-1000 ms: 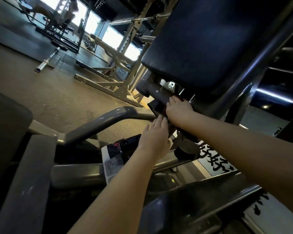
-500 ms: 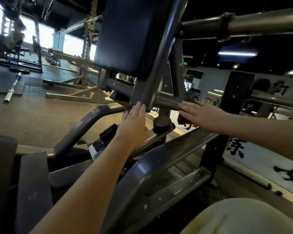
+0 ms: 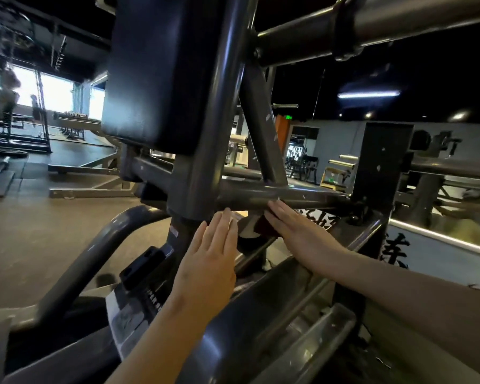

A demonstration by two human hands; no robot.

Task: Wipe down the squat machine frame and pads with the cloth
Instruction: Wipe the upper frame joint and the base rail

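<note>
**Wiping the crossbar below the pad**

We are pressing the dark red cloth (image 3: 261,225) up against the lower edge of the grey crossbar (image 3: 297,195) with our right grip (image 3: 297,231), its fingers lying straight and together. At nine o'clock of it, our left grip (image 3: 214,250) is lying flat with its fingers straight, the fingertips touching the frame upright (image 3: 197,176). The black pad (image 3: 161,73) is sitting at eleven o'clock above both.

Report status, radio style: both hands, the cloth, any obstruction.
Left hand open, fingertips at upright post. Right hand flat on dark red cloth, under horizontal frame bar. Diagonal brace joins bar directly above.
</note>
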